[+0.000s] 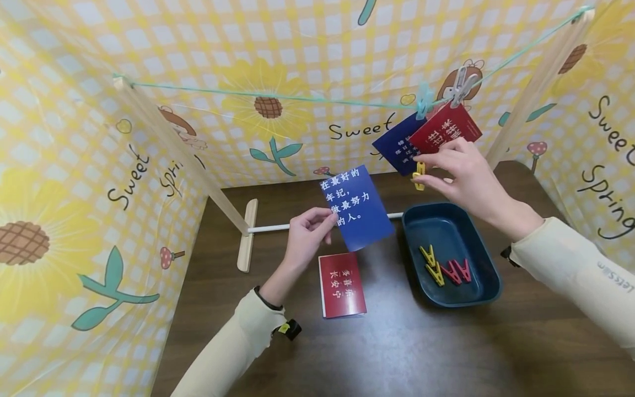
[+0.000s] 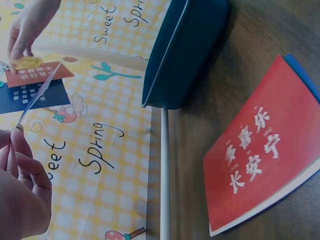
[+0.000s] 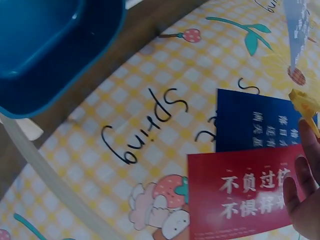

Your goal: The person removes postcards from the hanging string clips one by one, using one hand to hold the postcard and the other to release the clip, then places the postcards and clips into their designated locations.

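Note:
My left hand (image 1: 308, 234) pinches a blue card (image 1: 364, 218) with white writing by its left edge, up off the table. In the left wrist view that card shows nearly edge-on. Between thumb and fingers, my right hand (image 1: 463, 168) holds a yellow clothespin (image 1: 419, 175), in front of the hanging cards. From the green string (image 1: 297, 99) hang a red card (image 1: 446, 129), under a white clothespin (image 1: 463, 85), and a dark blue card (image 1: 397, 144), under a light blue clothespin (image 1: 424, 100). The right hand overlaps the red card's lower edge in the head view.
A dark blue tray (image 1: 476, 300) holds several yellow and red clothespins (image 1: 456, 272). Left of it, a stack of cards with a red one (image 1: 343, 284) on top lies on the table. Wooden posts (image 1: 178, 154) carry the string; a white rod (image 1: 270, 227) runs along their base.

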Demonstrator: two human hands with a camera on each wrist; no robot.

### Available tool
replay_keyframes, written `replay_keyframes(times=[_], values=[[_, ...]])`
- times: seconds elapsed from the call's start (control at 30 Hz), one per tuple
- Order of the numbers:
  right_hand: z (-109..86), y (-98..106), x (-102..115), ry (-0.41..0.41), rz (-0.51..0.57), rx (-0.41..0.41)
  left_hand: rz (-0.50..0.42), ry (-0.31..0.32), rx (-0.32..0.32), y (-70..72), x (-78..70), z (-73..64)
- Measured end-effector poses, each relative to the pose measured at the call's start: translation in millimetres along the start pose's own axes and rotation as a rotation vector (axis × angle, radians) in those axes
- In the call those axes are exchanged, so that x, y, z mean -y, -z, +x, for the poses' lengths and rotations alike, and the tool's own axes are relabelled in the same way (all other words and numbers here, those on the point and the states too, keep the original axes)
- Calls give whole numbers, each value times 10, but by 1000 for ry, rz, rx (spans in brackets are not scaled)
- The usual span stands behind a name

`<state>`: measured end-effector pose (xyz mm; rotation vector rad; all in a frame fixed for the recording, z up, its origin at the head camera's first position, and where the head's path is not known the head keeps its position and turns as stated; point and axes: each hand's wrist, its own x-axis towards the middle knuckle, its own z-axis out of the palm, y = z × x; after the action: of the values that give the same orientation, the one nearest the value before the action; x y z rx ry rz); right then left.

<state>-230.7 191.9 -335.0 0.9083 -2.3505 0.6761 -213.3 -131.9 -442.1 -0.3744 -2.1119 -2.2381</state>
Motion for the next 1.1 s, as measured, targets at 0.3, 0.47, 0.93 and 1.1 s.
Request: replay_keyframes(times=[0.3, 0.47, 0.93, 1.1], values=[[-256, -147, -104, -105, -27, 93, 36, 79, 23, 104, 115, -124], [-370, -198, -134, -221, -14, 182, 43, 136, 28, 156, 190, -195], [-638, -360, -308, -544, 36, 454, 139, 278, 72, 331, 456, -382], [-722, -421, -387, -588, 27, 528, 197, 314, 114, 398, 543, -439]])
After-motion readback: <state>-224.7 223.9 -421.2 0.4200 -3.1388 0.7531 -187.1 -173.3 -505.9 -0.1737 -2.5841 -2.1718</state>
